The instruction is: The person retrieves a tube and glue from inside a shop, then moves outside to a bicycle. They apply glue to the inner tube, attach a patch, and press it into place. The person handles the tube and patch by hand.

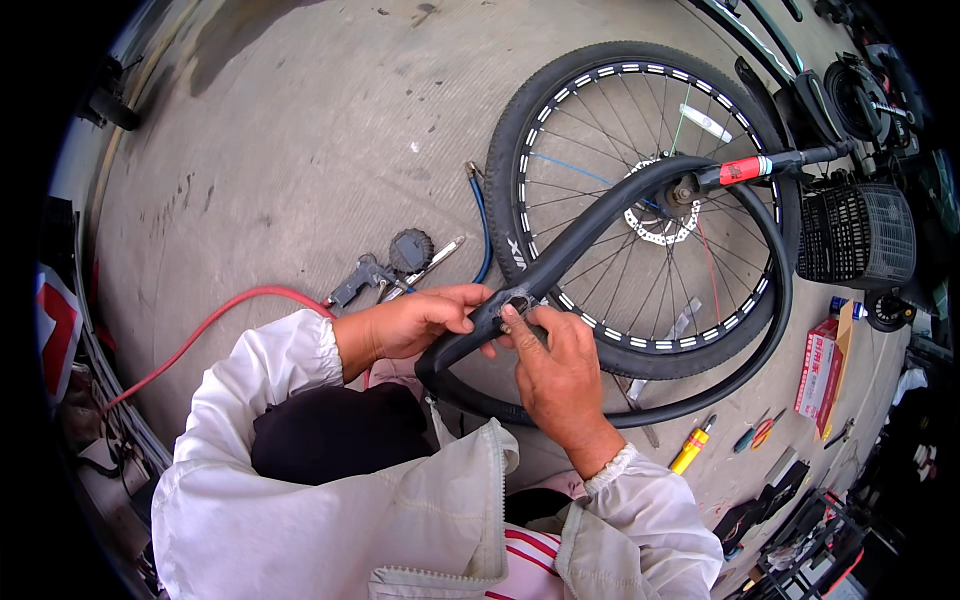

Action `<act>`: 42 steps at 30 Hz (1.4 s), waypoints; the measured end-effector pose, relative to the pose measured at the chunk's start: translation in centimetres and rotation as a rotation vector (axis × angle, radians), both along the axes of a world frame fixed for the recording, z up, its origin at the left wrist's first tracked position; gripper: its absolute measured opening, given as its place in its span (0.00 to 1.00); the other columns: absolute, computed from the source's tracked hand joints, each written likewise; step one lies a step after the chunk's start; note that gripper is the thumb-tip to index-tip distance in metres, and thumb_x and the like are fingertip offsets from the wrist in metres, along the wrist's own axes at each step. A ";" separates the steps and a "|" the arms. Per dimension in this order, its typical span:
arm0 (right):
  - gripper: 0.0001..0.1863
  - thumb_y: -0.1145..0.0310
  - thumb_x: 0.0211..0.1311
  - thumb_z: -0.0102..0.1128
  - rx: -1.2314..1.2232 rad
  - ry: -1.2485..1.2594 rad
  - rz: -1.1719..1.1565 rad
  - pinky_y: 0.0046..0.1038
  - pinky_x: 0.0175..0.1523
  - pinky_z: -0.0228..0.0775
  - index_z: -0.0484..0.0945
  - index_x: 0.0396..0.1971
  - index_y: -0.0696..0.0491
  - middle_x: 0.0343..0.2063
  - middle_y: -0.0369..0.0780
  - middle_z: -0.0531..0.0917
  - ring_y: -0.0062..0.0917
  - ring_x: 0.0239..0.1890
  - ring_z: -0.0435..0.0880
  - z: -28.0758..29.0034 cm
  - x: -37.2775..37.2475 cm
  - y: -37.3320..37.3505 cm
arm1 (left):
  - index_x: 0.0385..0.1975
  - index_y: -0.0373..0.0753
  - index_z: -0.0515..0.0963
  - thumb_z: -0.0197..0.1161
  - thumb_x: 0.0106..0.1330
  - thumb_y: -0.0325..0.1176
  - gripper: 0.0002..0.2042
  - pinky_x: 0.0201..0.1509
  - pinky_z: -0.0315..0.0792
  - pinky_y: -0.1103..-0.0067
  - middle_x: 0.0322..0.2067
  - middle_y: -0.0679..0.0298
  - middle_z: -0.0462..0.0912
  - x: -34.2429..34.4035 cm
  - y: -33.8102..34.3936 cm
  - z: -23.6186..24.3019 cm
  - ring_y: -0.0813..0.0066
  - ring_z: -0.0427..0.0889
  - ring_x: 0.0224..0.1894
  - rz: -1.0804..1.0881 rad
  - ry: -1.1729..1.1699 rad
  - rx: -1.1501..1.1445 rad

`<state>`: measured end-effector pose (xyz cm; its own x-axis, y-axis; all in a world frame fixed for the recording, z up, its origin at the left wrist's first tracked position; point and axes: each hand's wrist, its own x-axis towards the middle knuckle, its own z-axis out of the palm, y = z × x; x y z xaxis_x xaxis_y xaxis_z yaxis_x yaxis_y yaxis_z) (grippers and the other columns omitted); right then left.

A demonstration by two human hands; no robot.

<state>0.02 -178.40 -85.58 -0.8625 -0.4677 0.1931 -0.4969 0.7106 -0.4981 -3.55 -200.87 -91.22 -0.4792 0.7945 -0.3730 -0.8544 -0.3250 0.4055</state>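
Observation:
A black inner tube point(600, 225) loops from my lap out over a bicycle wheel point(512, 190) that lies on the ground. My left hand point(410, 322) grips the tube near its bend, fingers partly hidden behind it. On the upper side of the tube is a greyish, roughened patch of surface point(515, 300). My right hand point(560, 375) pinches the tube there, the thumb pressed on this spot and the fingers curled around the far side. Whether a small piece lies beneath the thumb, I cannot tell.
Left of the wheel lies an inflator gun point(362, 281) with a round gauge point(411, 250), a red hose point(225, 315) and a blue hose point(484, 235). To the right are a yellow tube point(692, 448), colored-handled hand tools point(760, 432), a red box point(820, 372) and a black basket point(860, 235).

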 end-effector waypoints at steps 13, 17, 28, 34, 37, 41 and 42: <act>0.20 0.65 0.62 0.63 -0.639 -0.639 -0.534 0.36 0.49 0.71 0.72 0.50 0.60 0.41 0.48 0.78 0.39 0.42 0.79 -4.3 5.9 -3.2 | 0.31 0.32 0.83 0.69 0.63 0.34 0.10 0.32 0.70 0.82 0.26 0.67 0.82 -4.8 4.2 1.5 0.83 0.76 0.28 -0.216 0.358 -0.805; 0.21 0.58 0.65 0.61 -0.788 -0.931 -0.345 0.35 0.48 0.74 0.73 0.44 0.61 0.42 0.54 0.82 0.42 0.44 0.83 -6.5 7.1 -4.4 | 0.31 0.32 0.82 0.69 0.63 0.31 0.07 0.33 0.72 0.82 0.26 0.66 0.83 -4.8 4.3 1.1 0.82 0.78 0.28 -0.276 0.356 -0.759; 0.15 0.60 0.66 0.60 -0.711 -0.985 -0.319 0.35 0.39 0.75 0.76 0.38 0.59 0.33 0.49 0.84 0.40 0.34 0.85 -4.9 7.6 -3.3 | 0.32 0.34 0.81 0.68 0.63 0.28 0.05 0.34 0.72 0.83 0.26 0.68 0.82 -3.7 6.0 0.2 0.83 0.77 0.28 -0.300 0.396 -0.743; 0.14 0.61 0.66 0.60 -0.736 -0.972 -0.327 0.35 0.38 0.74 0.76 0.38 0.59 0.31 0.49 0.84 0.39 0.32 0.84 -5.6 8.5 -2.7 | 0.33 0.35 0.82 0.66 0.64 0.26 0.02 0.37 0.71 0.83 0.27 0.70 0.81 -3.8 5.5 0.5 0.83 0.77 0.30 -0.289 0.349 -0.626; 0.14 0.61 0.66 0.61 -0.736 -0.961 -0.323 0.34 0.38 0.74 0.76 0.38 0.59 0.31 0.48 0.84 0.38 0.31 0.84 -5.6 8.6 -2.7 | 0.34 0.35 0.82 0.66 0.64 0.26 0.03 0.37 0.72 0.83 0.27 0.70 0.81 -3.5 6.0 0.9 0.84 0.77 0.30 -0.285 0.366 -0.634; 0.14 0.61 0.66 0.61 -0.741 -0.992 -0.321 0.34 0.38 0.74 0.76 0.38 0.59 0.30 0.48 0.83 0.38 0.31 0.84 -4.5 8.2 -2.6 | 0.35 0.35 0.81 0.66 0.64 0.25 0.03 0.38 0.72 0.83 0.27 0.69 0.82 -3.6 5.9 0.6 0.84 0.77 0.30 -0.280 0.354 -0.703; 0.14 0.61 0.66 0.61 -0.743 -0.987 -0.320 0.34 0.38 0.74 0.76 0.38 0.59 0.30 0.48 0.83 0.38 0.31 0.84 -4.7 8.2 -2.5 | 0.35 0.35 0.81 0.66 0.63 0.25 0.03 0.38 0.72 0.83 0.27 0.69 0.82 -3.6 5.8 0.4 0.84 0.77 0.30 -0.276 0.347 -0.708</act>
<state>8.23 -180.92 -90.24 -0.8428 -0.2688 -0.4664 0.4503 0.1225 -0.8844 -7.16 -195.09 -90.82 -0.4811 0.5337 -0.6955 -0.6552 0.3081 0.6897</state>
